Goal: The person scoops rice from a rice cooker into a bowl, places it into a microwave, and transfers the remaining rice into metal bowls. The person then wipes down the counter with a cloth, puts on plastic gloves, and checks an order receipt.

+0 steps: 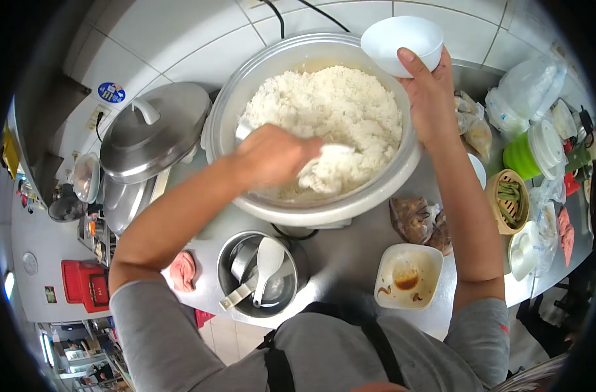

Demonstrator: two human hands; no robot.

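My left hand is closed around a white rice paddle, and its blade rests among the rice. Slight motion blur covers that hand. Cooked white rice fills a large, wide rice cooker, heaped toward the back and dug lower at the front. Beyond the cooker's right rim, my right hand grips a white bowl, thumb at its near side and the fingers mostly hidden. The bowl is tilted slightly.
A metal lid leans left of the cooker. In front stands a steel pot holding another paddle. Bagged brown food and a stained square container lie right; farther over are a bamboo basket and green container.
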